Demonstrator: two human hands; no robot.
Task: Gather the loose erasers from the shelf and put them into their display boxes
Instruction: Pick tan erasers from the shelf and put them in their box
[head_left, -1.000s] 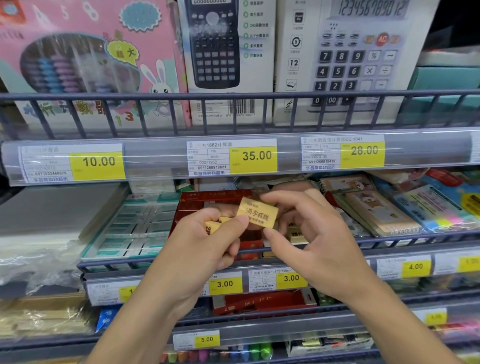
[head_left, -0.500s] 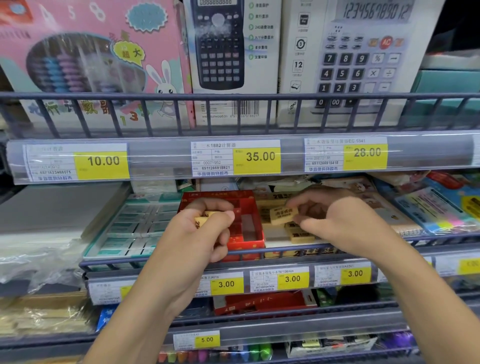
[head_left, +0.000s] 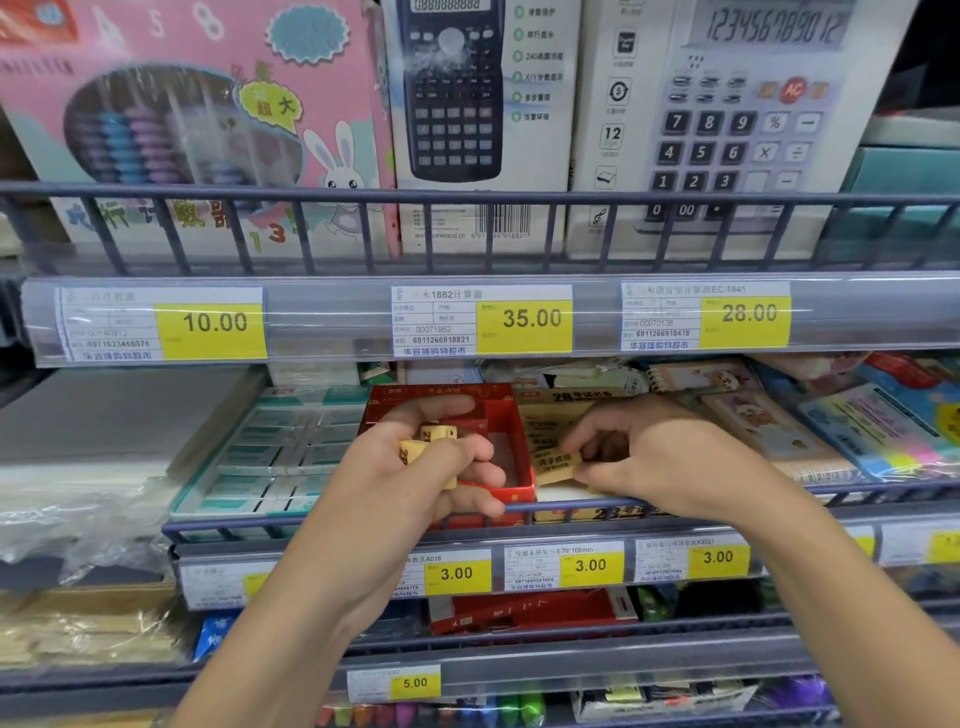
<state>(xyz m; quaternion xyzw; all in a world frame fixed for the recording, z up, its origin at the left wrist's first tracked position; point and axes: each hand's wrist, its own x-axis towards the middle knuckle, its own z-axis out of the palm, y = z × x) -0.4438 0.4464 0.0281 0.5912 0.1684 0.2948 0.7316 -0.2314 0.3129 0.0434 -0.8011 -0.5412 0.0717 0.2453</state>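
Erasers, small yellow-tan blocks with printed wrappers, are split between two hands at a wire-fronted shop shelf (head_left: 519, 506): the left hand (head_left: 415, 483) curls around a few erasers (head_left: 434, 441) above an open red cardboard box (head_left: 511, 441), while the right hand (head_left: 639, 457) pinches one flat eraser (head_left: 556, 465) just beside that box. The loosely stacked blocks could slip from the left grip and fall through the rail, I judge, since the wrappers look smooth.

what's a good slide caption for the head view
Left hand grips yellow erasers over the red display box; right hand pinches another eraser.
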